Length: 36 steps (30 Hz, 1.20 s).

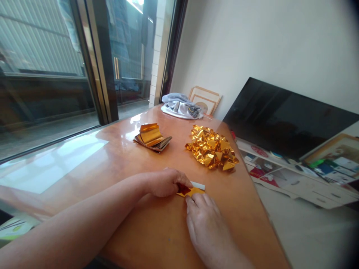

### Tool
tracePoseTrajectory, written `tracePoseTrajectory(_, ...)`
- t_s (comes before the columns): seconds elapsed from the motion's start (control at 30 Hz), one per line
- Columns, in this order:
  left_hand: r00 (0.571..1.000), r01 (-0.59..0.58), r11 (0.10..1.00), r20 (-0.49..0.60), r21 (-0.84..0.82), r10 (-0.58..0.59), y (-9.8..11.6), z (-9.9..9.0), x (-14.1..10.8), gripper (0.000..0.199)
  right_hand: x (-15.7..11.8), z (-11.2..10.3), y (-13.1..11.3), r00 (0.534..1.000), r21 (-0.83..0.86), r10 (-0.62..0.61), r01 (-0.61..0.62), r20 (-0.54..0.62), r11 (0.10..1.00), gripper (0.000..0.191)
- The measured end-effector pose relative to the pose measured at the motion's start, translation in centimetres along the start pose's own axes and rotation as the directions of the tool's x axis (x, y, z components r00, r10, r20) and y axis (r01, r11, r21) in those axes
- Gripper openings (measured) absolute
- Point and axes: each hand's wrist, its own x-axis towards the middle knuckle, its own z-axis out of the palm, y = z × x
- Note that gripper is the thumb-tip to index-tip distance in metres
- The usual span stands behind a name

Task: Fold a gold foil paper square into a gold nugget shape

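A small gold foil paper (194, 191) lies partly folded on the wooden table, with a pale strip along its far edge. My left hand (167, 183) closes over its left end, thumb and fingers pinching it. Fingertips of my right hand (204, 220) are bent and pressed together on the near right edge of the same sheet. Beyond my hands sits a stack of gold foil sheets (153, 138), its top sheets curling up. To the right of that stack is a pile of folded gold foil pieces (213, 147).
The glossy wooden table (157, 231) narrows towards folded clothes (181, 105) and leaning frames (206, 99) at its far end. A glass sliding door (95, 59) stands on the left. On the right are a television (283, 116) and a white cabinet (297, 188).
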Motion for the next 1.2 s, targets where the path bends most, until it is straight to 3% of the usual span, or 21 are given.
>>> tracePoseTrajectory(0.3, 1.000, 0.022, 0.995, 0.014, -0.093, -0.021, 0.6, -0.4, 0.1, 0.062, 1.1, 0.5, -1.1, 0.996, 0.064, -0.078, 0.081, -0.046, 0.995, 0.034)
tracePoseTrajectory(0.67, 1.000, -0.007, 0.999, -0.001, 0.040, 0.007, 0.3, -0.1, -0.1, 0.050, 1.0, -1.0, -0.2, 0.997, 0.173, -0.074, 0.072, 0.005, 0.982, 0.030)
tracePoseTrajectory(0.97, 1.000, -0.013, 0.996, -0.005, 0.092, 0.014, 0.4, -0.2, -0.2, 0.040, -0.3, -3.0, 1.3, 0.995, 0.057, 0.041, -0.046, 0.088, 0.997, 0.026)
tracePoseTrajectory(1.2, 1.000, -0.023, 0.992, -0.007, 0.120, 0.024, 0.9, -0.2, -0.2, 0.034, -0.9, -4.0, 2.6, 0.992, -0.022, 0.071, -0.069, 0.101, 0.997, 0.021)
